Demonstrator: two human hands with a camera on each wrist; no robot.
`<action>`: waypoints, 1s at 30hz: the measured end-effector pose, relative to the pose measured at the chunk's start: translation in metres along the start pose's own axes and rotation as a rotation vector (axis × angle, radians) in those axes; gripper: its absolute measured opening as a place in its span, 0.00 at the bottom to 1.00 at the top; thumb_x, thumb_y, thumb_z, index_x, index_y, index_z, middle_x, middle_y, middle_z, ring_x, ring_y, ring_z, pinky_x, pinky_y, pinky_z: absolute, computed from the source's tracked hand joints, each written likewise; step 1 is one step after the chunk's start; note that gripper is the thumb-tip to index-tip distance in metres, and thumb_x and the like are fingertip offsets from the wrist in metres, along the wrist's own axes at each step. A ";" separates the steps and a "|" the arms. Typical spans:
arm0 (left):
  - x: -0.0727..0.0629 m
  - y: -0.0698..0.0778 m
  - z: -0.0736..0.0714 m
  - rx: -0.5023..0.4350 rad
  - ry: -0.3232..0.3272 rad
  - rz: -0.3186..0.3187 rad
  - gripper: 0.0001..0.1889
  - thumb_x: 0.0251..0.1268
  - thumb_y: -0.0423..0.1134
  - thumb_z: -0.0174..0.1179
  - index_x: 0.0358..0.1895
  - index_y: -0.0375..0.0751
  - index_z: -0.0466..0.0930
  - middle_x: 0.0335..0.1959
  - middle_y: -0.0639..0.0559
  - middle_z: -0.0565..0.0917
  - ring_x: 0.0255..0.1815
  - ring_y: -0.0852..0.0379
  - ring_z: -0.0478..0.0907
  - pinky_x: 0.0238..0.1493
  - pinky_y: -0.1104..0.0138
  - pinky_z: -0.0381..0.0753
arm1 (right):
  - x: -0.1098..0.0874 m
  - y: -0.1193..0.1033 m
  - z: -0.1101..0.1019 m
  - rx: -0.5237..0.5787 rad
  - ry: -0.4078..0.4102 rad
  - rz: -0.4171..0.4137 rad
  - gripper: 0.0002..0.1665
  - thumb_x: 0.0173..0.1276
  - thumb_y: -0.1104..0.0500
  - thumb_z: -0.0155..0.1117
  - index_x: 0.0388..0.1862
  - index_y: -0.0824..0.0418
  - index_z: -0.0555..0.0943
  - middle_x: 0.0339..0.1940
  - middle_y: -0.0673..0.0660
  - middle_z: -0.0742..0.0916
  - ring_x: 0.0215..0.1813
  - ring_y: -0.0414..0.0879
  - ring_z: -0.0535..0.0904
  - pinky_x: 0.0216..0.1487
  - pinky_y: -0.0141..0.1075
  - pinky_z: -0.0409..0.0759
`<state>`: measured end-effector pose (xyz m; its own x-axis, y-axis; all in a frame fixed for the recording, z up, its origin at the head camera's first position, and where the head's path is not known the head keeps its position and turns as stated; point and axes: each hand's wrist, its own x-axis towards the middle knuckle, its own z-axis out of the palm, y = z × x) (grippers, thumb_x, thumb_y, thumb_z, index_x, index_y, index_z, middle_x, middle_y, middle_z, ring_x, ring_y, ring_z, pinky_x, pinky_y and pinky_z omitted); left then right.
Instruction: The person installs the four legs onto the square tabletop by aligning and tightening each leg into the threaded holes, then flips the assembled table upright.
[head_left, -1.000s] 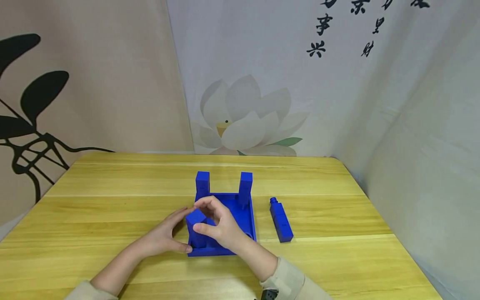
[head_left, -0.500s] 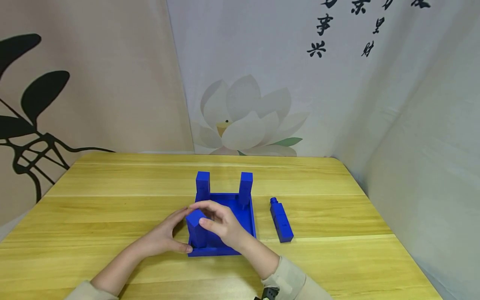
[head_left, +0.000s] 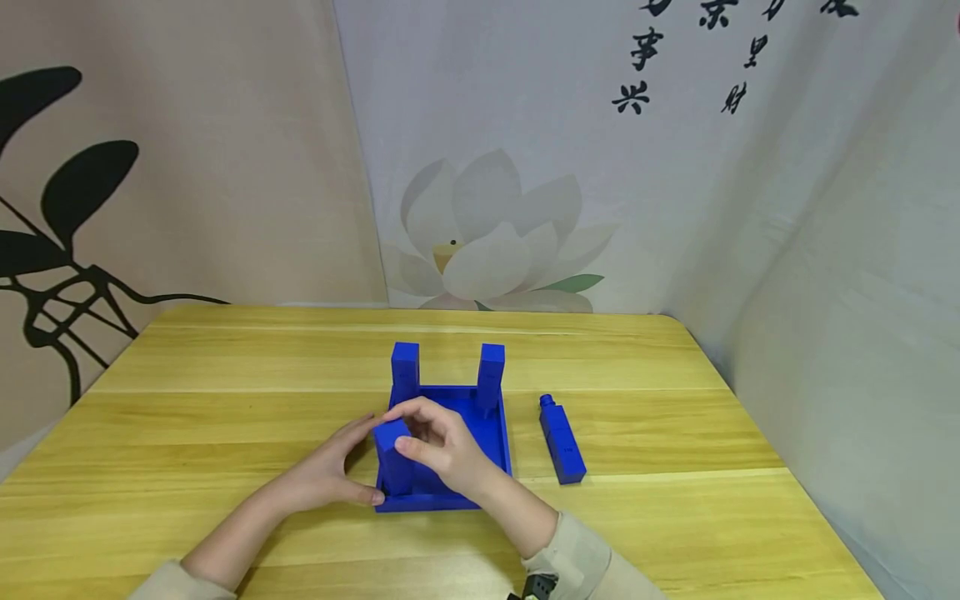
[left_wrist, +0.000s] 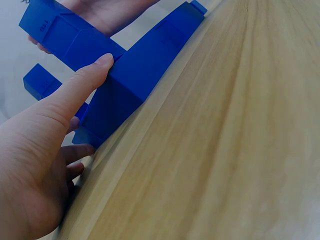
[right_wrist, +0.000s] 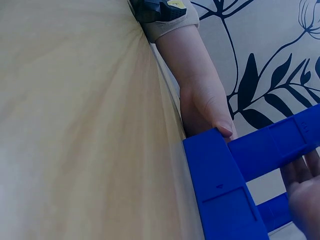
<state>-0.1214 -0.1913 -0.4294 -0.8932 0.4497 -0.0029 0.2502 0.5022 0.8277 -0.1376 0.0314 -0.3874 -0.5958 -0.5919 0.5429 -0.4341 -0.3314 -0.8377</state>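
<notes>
A shallow blue square base (head_left: 442, 503) with raised edges lies on the table. My left hand (head_left: 326, 479) grips its near left corner, thumb on the front edge and fingers along the left side. At that corner stands a blue square leg (head_left: 393, 458), numbered on one side in the left wrist view. My right hand (head_left: 450, 450) holds the leg near its top, with curled fingers behind and the thumb on its right side. Two more blue legs rise from the far corners, the far left leg (head_left: 406, 371) and the far right leg (head_left: 491, 377). My right forearm hides the near right corner.
A loose blue leg (head_left: 562, 442) with a threaded end lies to the right of the base. The wooden table (head_left: 637, 400) meets a printed cloth backdrop (head_left: 517, 100) at the back, and more cloth hangs along the right side.
My right thumb has shifted from the leg's front to its right side, and the fingers now lie closer around its top. The left hand and the base stay in place.
</notes>
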 end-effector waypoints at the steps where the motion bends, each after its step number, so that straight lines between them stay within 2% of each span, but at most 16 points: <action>1: 0.000 0.000 0.000 -0.002 -0.002 -0.005 0.56 0.43 0.53 0.75 0.74 0.38 0.54 0.74 0.30 0.48 0.71 0.28 0.44 0.61 0.31 0.48 | 0.000 0.000 0.000 0.001 0.004 -0.004 0.22 0.72 0.58 0.56 0.51 0.77 0.71 0.32 0.51 0.74 0.28 0.39 0.63 0.31 0.28 0.64; 3: 0.000 0.001 -0.001 -0.002 -0.003 -0.013 0.56 0.42 0.53 0.75 0.74 0.38 0.53 0.74 0.31 0.47 0.71 0.28 0.43 0.61 0.31 0.48 | 0.000 0.001 0.001 0.004 0.012 -0.006 0.20 0.72 0.59 0.57 0.50 0.77 0.71 0.33 0.52 0.75 0.30 0.40 0.64 0.32 0.28 0.65; 9: 0.000 0.000 -0.001 0.006 -0.001 -0.015 0.56 0.43 0.54 0.75 0.74 0.38 0.53 0.74 0.31 0.48 0.71 0.27 0.43 0.61 0.31 0.49 | 0.000 0.002 0.002 -0.025 0.027 0.000 0.18 0.70 0.61 0.58 0.49 0.74 0.72 0.40 0.68 0.78 0.35 0.40 0.68 0.36 0.28 0.68; 13: 0.000 -0.001 0.000 0.007 0.002 -0.008 0.56 0.43 0.54 0.75 0.74 0.39 0.54 0.74 0.30 0.48 0.71 0.27 0.44 0.61 0.31 0.48 | -0.001 0.002 0.002 -0.028 0.031 0.004 0.19 0.70 0.58 0.59 0.50 0.73 0.71 0.46 0.73 0.77 0.41 0.39 0.73 0.40 0.30 0.73; 22: 0.000 -0.004 -0.001 -0.012 -0.005 -0.005 0.55 0.44 0.53 0.75 0.74 0.38 0.53 0.74 0.30 0.47 0.71 0.27 0.43 0.61 0.31 0.48 | -0.002 0.002 0.004 -0.094 0.059 0.068 0.23 0.67 0.53 0.64 0.48 0.69 0.71 0.50 0.67 0.77 0.48 0.40 0.75 0.45 0.34 0.77; 26: 0.000 -0.004 -0.001 -0.013 -0.006 -0.010 0.56 0.44 0.53 0.75 0.74 0.37 0.53 0.74 0.30 0.47 0.71 0.28 0.43 0.62 0.32 0.48 | -0.002 0.001 0.004 -0.098 0.065 0.100 0.22 0.66 0.54 0.65 0.49 0.67 0.71 0.50 0.64 0.78 0.48 0.41 0.76 0.47 0.37 0.78; 30: 0.000 -0.003 -0.002 -0.012 -0.009 -0.009 0.56 0.44 0.53 0.75 0.74 0.36 0.53 0.74 0.29 0.47 0.71 0.27 0.43 0.61 0.31 0.48 | -0.002 0.000 0.004 -0.092 0.062 0.125 0.24 0.67 0.50 0.64 0.51 0.67 0.72 0.50 0.63 0.79 0.49 0.40 0.76 0.49 0.38 0.78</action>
<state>-0.1230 -0.1944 -0.4308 -0.8918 0.4521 -0.0149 0.2380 0.4972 0.8344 -0.1337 0.0299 -0.3883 -0.6887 -0.5765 0.4397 -0.4124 -0.1873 -0.8915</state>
